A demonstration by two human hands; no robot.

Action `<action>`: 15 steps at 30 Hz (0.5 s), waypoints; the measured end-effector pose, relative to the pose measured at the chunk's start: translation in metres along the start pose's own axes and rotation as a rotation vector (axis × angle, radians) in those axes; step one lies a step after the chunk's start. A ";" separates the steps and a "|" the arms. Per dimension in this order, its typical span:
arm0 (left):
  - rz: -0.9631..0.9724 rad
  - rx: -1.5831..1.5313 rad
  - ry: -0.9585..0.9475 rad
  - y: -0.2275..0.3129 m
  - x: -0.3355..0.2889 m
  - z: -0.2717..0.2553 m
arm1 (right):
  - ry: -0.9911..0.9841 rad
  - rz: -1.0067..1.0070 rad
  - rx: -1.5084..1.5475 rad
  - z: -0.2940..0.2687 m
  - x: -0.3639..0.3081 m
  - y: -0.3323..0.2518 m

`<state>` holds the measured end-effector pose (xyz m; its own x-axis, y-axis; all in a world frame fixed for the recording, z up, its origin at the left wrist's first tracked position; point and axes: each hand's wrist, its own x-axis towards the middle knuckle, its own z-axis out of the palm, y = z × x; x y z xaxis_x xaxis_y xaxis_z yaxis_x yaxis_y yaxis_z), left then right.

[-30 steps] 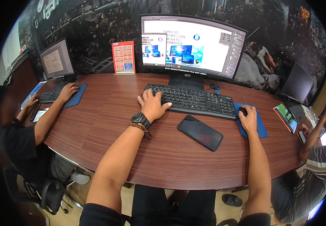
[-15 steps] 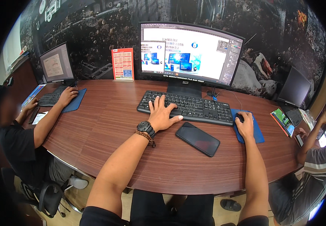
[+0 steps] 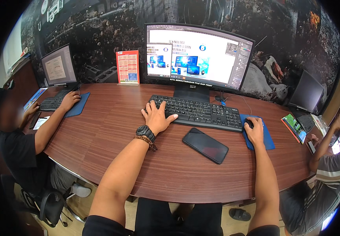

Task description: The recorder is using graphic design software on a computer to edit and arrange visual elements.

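My left hand (image 3: 157, 119) lies over the left end of a black keyboard (image 3: 202, 111), its fingers spread on the keys and thumb out to the right. A black watch and a beaded bracelet circle that wrist. On a blue mouse pad (image 3: 268, 137), my right hand (image 3: 255, 133) rests wrapped round a dark computer mouse (image 3: 249, 123), which it mostly covers. Between my forearms a black smartphone (image 3: 205, 145) lies flat with its screen dark. Behind the keyboard stands a wide monitor (image 3: 225, 56) showing a design with pictures of computers.
A red-framed desk calendar (image 3: 128, 67) stands left of the monitor. At the left, a person (image 3: 18, 145) works at another keyboard and monitor (image 3: 58, 67). Another person (image 3: 333, 169) sits at the right, near a dark monitor (image 3: 306, 92) and colourful booklets (image 3: 294, 126). The wooden desk (image 3: 99, 137) curves around me.
My left hand has shifted left along the keyboard, toward its left end. My right hand stays on the mouse.
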<state>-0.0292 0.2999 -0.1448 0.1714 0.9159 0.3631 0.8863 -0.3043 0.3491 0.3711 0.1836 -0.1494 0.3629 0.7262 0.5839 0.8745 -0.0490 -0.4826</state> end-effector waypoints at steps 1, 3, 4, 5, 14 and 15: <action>0.000 0.001 0.000 -0.001 0.000 0.000 | -0.001 -0.001 0.005 0.000 0.000 0.000; -0.002 0.000 0.000 0.000 0.000 0.001 | 0.001 0.000 0.007 -0.001 0.000 0.001; -0.001 -0.001 0.000 0.001 0.001 0.002 | 0.005 -0.008 0.005 0.000 0.001 0.004; -0.001 0.004 0.003 0.000 0.001 0.002 | 0.008 -0.017 0.004 0.001 0.001 0.004; 0.000 0.011 -0.001 0.000 0.001 0.002 | 0.005 -0.001 -0.002 0.000 0.000 0.003; -0.002 0.012 -0.007 0.000 0.001 0.002 | 0.004 -0.001 -0.003 0.000 0.000 0.003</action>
<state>-0.0284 0.3014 -0.1458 0.1722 0.9185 0.3560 0.8918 -0.2988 0.3396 0.3738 0.1841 -0.1509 0.3634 0.7234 0.5870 0.8756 -0.0502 -0.4803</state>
